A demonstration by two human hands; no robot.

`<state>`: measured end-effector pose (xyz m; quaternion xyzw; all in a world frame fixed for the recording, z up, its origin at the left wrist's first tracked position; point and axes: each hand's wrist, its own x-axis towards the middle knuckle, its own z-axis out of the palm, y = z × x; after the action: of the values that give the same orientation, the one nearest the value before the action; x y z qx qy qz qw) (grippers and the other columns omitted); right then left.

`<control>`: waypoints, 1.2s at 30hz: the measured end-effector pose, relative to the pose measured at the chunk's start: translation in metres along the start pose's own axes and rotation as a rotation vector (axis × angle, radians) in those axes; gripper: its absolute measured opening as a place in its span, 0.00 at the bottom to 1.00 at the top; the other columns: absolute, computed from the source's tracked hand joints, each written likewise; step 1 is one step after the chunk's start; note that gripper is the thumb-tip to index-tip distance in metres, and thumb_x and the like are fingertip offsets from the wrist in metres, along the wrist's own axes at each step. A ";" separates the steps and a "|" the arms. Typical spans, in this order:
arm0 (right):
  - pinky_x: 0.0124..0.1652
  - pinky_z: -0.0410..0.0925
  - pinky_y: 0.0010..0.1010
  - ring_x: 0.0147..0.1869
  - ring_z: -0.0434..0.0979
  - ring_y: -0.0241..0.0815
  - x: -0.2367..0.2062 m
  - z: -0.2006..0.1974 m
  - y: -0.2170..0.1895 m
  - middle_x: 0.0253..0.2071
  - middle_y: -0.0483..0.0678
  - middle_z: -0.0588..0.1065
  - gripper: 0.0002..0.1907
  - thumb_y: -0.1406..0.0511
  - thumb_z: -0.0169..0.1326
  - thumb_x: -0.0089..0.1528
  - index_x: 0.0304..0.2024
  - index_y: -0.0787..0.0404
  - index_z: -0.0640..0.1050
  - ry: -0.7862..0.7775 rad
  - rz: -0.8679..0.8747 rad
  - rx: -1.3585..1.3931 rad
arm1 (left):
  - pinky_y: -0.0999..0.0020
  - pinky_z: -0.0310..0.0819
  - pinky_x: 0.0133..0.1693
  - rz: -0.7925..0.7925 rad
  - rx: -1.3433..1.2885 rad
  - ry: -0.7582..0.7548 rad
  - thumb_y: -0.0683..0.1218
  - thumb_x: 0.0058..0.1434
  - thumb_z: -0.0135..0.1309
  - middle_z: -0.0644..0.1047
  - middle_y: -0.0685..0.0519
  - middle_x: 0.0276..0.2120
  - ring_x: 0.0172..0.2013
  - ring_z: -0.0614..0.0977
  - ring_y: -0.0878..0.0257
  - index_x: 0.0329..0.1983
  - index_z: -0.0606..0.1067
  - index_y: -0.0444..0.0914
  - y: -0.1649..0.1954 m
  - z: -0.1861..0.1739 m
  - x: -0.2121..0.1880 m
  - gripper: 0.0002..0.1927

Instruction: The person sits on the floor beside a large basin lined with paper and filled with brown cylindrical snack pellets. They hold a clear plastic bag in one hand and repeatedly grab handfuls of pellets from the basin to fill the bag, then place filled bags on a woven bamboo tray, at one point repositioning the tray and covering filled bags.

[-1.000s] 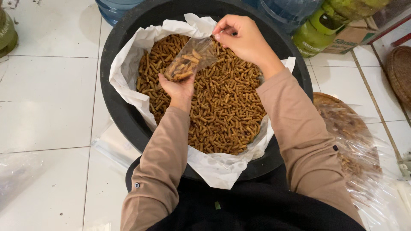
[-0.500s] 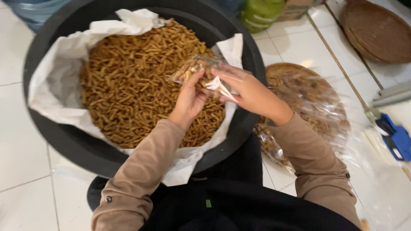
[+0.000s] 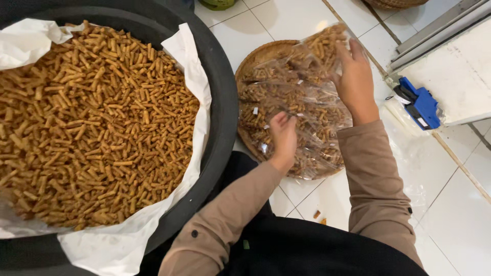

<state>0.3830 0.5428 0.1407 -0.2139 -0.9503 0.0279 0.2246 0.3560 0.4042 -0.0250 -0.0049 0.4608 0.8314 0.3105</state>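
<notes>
Left hand (image 3: 283, 137): fingers curled, resting on clear plastic packets of brown snack sticks (image 3: 294, 110) heaped on round woven tray (image 3: 255, 56).
Right hand (image 3: 354, 76): fingers spread, pressing filled packet onto heap's far side.
Change: both hands moved from large black tub lined with white paper (image 3: 215, 97), full of loose sticks, over to tray; packet now rests among finished ones.
Blue stapler (image 3: 419, 105): on floor, right of tray.
</notes>
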 end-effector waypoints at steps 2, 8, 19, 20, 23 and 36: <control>0.66 0.63 0.48 0.71 0.65 0.69 0.006 0.010 0.028 0.69 0.68 0.66 0.40 0.69 0.71 0.53 0.68 0.62 0.72 -0.010 0.023 0.009 | 0.53 0.59 0.62 0.141 0.592 0.329 0.43 0.57 0.64 0.62 0.36 0.61 0.61 0.63 0.44 0.65 0.62 0.32 -0.037 -0.033 0.010 0.35; 0.66 0.62 0.44 0.70 0.68 0.63 0.049 0.063 0.057 0.67 0.65 0.69 0.36 0.66 0.70 0.56 0.67 0.61 0.73 -0.123 0.026 0.259 | 0.47 0.56 0.64 0.072 0.643 0.628 0.48 0.62 0.56 0.61 0.31 0.65 0.65 0.63 0.37 0.70 0.56 0.28 -0.100 -0.110 0.063 0.38; 0.53 0.69 0.46 0.56 0.77 0.59 0.148 0.160 0.024 0.52 0.62 0.77 0.26 0.60 0.69 0.59 0.53 0.68 0.76 -0.600 0.260 0.070 | 0.50 0.73 0.54 -0.409 0.306 0.491 0.56 0.73 0.35 0.67 0.39 0.67 0.59 0.76 0.44 0.73 0.54 0.38 -0.095 -0.113 0.080 0.30; 0.52 0.69 0.46 0.55 0.77 0.60 0.148 0.166 0.026 0.52 0.63 0.77 0.22 0.63 0.64 0.61 0.55 0.65 0.77 -0.505 0.251 0.127 | 0.49 0.74 0.53 -0.447 0.148 0.481 0.56 0.71 0.36 0.65 0.41 0.68 0.60 0.75 0.44 0.73 0.52 0.40 -0.095 -0.113 0.081 0.31; 0.50 0.70 0.43 0.52 0.77 0.58 0.142 0.174 0.034 0.50 0.61 0.77 0.18 0.69 0.55 0.66 0.59 0.60 0.78 -0.194 0.254 0.285 | 0.53 0.70 0.57 -0.557 -0.038 0.248 0.64 0.68 0.42 0.62 0.47 0.72 0.64 0.71 0.49 0.75 0.51 0.45 -0.099 -0.109 0.084 0.37; 0.45 0.71 0.28 0.47 0.77 0.41 -0.251 0.140 0.057 0.47 0.52 0.75 0.12 0.71 0.54 0.67 0.53 0.66 0.76 0.285 0.557 0.323 | 0.52 0.72 0.56 -0.887 0.995 -0.999 0.71 0.64 0.44 0.73 0.48 0.64 0.60 0.77 0.52 0.67 0.69 0.44 -0.169 -0.095 0.056 0.38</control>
<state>0.5470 0.4956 -0.0974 -0.4284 -0.7979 0.2079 0.3696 0.3720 0.4244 -0.2253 0.3211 0.5378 0.2355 0.7431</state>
